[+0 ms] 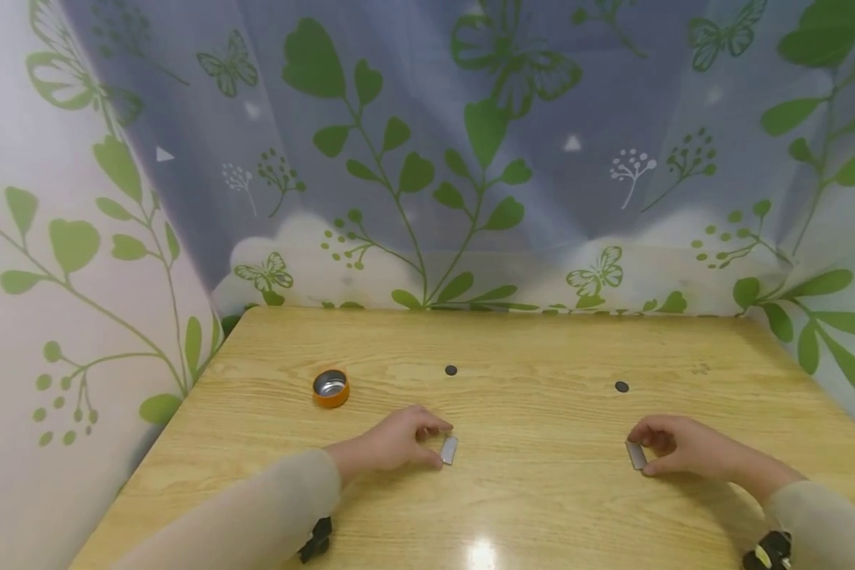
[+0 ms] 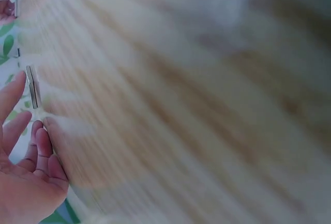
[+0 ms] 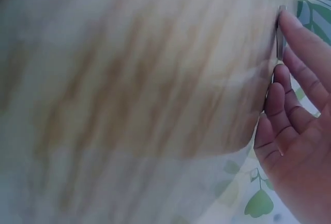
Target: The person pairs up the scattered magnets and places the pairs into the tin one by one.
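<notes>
Grey rectangular bar (image 1: 450, 450) is sitting at the left hand's (image 1: 397, 440) fingertips, thumb and forefinger seemingly pinching its ends; the right hand (image 1: 693, 448) is pinching a second grey bar (image 1: 636, 455) likewise. Both long axes are running near-to-far, far ends leaning inward. Both hands are reaching inward, thumbs nearest. Beyond are lying a left dark disc (image 1: 451, 370), a right dark disc (image 1: 621, 387) and an orange-sided metal bowl (image 1: 331, 403).

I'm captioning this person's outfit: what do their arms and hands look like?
The left sleeve and right sleeve are long, plain and pale beige, ending near the wrists. The left hand and right hand wear no gloves. A small black object shows beside the left sleeve's end and a second black object, with a pale patch, by the right; what they are is unclear.
</notes>
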Demonstrator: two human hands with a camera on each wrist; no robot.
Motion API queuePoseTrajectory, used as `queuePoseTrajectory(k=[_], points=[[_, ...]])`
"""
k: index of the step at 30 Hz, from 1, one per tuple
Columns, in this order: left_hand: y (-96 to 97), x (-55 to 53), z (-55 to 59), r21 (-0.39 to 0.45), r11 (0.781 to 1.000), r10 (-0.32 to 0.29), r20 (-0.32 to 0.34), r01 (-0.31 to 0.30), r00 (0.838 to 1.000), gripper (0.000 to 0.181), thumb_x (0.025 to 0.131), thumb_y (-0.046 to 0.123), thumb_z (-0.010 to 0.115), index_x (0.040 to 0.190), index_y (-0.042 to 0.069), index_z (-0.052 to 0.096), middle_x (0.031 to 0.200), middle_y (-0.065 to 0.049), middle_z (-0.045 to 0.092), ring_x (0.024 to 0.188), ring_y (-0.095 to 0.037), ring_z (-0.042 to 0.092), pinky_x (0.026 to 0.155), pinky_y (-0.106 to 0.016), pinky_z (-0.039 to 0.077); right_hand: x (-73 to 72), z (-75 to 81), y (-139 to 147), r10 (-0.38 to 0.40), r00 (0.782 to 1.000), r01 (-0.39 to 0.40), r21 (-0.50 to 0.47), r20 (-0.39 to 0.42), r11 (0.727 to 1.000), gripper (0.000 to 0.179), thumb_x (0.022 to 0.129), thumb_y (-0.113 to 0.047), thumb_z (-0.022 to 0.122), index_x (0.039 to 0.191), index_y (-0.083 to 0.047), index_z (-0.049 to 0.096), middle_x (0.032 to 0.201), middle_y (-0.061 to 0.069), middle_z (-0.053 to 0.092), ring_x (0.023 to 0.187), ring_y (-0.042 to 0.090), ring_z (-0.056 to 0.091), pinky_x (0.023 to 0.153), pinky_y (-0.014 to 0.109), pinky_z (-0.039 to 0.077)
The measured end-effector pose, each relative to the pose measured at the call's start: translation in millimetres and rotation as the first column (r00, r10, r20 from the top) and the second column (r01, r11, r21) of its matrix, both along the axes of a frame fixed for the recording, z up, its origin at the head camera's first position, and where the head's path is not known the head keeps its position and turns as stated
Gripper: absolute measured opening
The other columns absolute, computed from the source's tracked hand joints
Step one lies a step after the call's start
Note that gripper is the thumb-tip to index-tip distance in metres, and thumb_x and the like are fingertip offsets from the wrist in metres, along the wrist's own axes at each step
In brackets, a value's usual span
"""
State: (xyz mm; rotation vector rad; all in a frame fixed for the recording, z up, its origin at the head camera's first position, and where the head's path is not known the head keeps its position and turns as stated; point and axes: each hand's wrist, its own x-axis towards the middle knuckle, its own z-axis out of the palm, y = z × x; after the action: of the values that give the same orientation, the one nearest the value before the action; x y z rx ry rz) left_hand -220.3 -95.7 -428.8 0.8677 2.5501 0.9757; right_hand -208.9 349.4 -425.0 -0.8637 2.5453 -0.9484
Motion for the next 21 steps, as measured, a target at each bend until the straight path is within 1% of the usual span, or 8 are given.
queuePoseTrajectory(k=[3, 6, 8, 13, 17, 21], points=[[1.3, 0.5, -0.2, -0.005, 1.0, 0.019, 0.019, -0.019, 1.0, 0.042, 0.076, 0.02, 0.078, 0.115, 0.01, 0.067, 0.098, 0.004, 0.058, 0.083, -0.012, 0.049, 0.073, -0.024, 0.042, -0.2, -0.8, -2, 0.012, 1.0, -0.012, -0.02, 0.0, 1.0, 0.033, 0.081, -0.018, 0.073, 0.105, 0.0, 0.061, 0.096, -0.002, 0.06, 0.086, 0.0, 0.053, 0.07, 0.024, 0.048], [2.7, 0.4, -0.5, -0.011, 0.999, 0.043, 0.029, -0.043, 0.999, 0.037, 0.077, 0.02, 0.077, 0.112, 0.011, 0.069, 0.096, 0.005, 0.057, 0.082, -0.011, 0.048, 0.072, -0.025, 0.042, -1.0, -1.3, -6, 0.005, 1.0, -0.005, -0.024, 0.024, 1.0, 0.03, 0.082, -0.017, 0.072, 0.105, 0.0, 0.062, 0.097, 0.0, 0.061, 0.086, 0.001, 0.054, 0.07, 0.024, 0.048], [4.0, 0.4, -0.7, -0.011, 0.999, 0.05, 0.022, -0.05, 0.998, 0.035, 0.077, 0.019, 0.077, 0.11, 0.011, 0.07, 0.095, 0.005, 0.058, 0.081, -0.01, 0.048, 0.071, -0.025, 0.041, -1.3, -1.3, -10, -0.002, 0.999, 0.003, -0.024, 0.045, 1.0, 0.031, 0.082, -0.017, 0.072, 0.105, 0.0, 0.062, 0.099, 0.002, 0.061, 0.086, 0.002, 0.054, 0.07, 0.025, 0.049], [8.7, 1.4, -1.5, 0.006, 0.999, 0.052, -0.009, -0.052, 0.999, 0.032, 0.074, 0.016, 0.079, 0.105, 0.008, 0.071, 0.095, 0.002, 0.063, 0.078, -0.01, 0.048, 0.071, -0.024, 0.041, -0.7, 0.2, -19, 0.021, 0.999, -0.018, -0.059, 0.044, 0.998, 0.031, 0.081, -0.016, 0.073, 0.104, 0.002, 0.063, 0.092, 0.0, 0.061, 0.08, 0.002, 0.053, 0.066, 0.024, 0.048], [11.7, 3.6, -1.7, 0.019, 0.997, 0.076, 0.01, -0.076, 0.997, 0.032, 0.073, 0.015, 0.08, 0.103, 0.007, 0.072, 0.092, 0.003, 0.063, 0.08, -0.01, 0.049, 0.072, -0.023, 0.042, -0.3, 1.3, -28, 0.032, 0.997, -0.026, -0.085, 0.065, 0.996, 0.033, 0.08, -0.015, 0.073, 0.104, 0.005, 0.062, 0.085, -0.003, 0.058, 0.074, 0.002, 0.051, 0.063, 0.024, 0.046], [14.0, 5.3, -1.1, 0.017, 0.994, 0.103, 0.017, -0.104, 0.995, 0.032, 0.072, 0.015, 0.081, 0.101, 0.008, 0.072, 0.087, 0.006, 0.06, 0.08, -0.009, 0.05, 0.073, -0.023, 0.042, -1.1, 1.1, -34, 0.017, 0.996, -0.01, -0.074, 0.085, 0.997, 0.035, 0.079, -0.016, 0.074, 0.104, 0.006, 0.063, 0.083, -0.004, 0.058, 0.072, 0.001, 0.051, 0.063, 0.023, 0.047]])
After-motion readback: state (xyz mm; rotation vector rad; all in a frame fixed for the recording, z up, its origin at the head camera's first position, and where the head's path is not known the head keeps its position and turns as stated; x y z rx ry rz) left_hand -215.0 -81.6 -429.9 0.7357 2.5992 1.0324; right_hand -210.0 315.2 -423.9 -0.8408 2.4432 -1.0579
